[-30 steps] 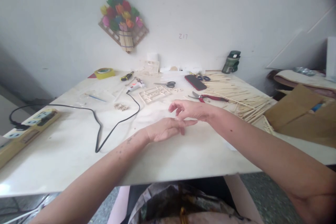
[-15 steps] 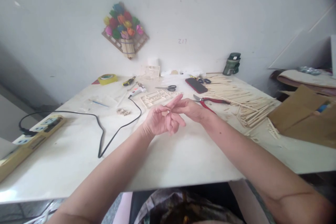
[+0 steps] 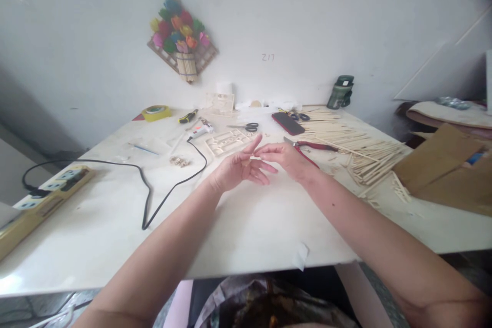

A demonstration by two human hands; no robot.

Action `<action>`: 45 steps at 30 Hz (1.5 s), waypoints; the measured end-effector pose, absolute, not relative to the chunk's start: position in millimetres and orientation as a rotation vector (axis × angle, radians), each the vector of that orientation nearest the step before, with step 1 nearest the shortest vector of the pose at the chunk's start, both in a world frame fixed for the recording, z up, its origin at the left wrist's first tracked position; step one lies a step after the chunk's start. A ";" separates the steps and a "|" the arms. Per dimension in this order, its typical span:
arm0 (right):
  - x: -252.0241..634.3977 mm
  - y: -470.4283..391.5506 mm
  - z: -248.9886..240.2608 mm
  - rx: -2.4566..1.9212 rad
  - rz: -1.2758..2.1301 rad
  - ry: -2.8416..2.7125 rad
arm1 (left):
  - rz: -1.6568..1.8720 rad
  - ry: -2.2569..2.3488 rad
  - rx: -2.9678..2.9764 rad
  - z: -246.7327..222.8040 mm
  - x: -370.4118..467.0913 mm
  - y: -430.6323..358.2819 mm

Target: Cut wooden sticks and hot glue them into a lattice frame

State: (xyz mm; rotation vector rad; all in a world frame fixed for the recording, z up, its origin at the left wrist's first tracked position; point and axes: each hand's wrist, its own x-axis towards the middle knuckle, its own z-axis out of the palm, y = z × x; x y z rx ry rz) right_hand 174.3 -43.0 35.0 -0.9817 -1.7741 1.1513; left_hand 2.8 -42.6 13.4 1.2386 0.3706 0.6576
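Over the middle of the table, my left hand (image 3: pixel 243 166) has its palm turned up and its fingers spread. My right hand (image 3: pixel 283 158) meets it from the right, fingertips drawn together by the left thumb and palm. Anything between those fingertips is too small to make out. Just behind the hands lies a small frame of pale wooden sticks (image 3: pixel 226 142). Red-handled pruning shears (image 3: pixel 313 145) lie close beyond my right hand. Black-handled scissors (image 3: pixel 249 127) rest behind the frame.
A glue gun (image 3: pixel 202 129) trails a black cord to a power strip (image 3: pixel 57 187) at left. Many thin sticks (image 3: pixel 361 148), a phone (image 3: pixel 287 123) and a cardboard box (image 3: pixel 449 169) are at right. A white scrap (image 3: pixel 302 255) is near the front edge.
My left fingers have spread out, and my right hand has drawn back slightly to the right. A white scrap now shows near the table's front edge.
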 end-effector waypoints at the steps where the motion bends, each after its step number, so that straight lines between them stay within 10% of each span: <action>1: 173.9 -44.4 36.1 -1.012 1.079 -1.770 | 0.709 0.400 1.238 12.5 2.8 -42.5; 22: 161.4 -41.2 24.4 -1.025 1.456 -1.730 | 0.866 0.559 1.447 -0.3 9.6 -39.7; 33: 214.1 -87.5 37.1 -1.081 1.591 -2.984 | 0.776 0.718 1.897 17.9 12.3 -54.7; 39: 231.7 -112.0 61.3 -1.571 0.499 -3.301 | 0.802 0.544 1.791 17.1 15.6 -54.5; 45: 223.1 -71.1 66.0 -1.461 0.548 -2.470 | 0.609 0.318 1.550 21.9 20.9 -64.4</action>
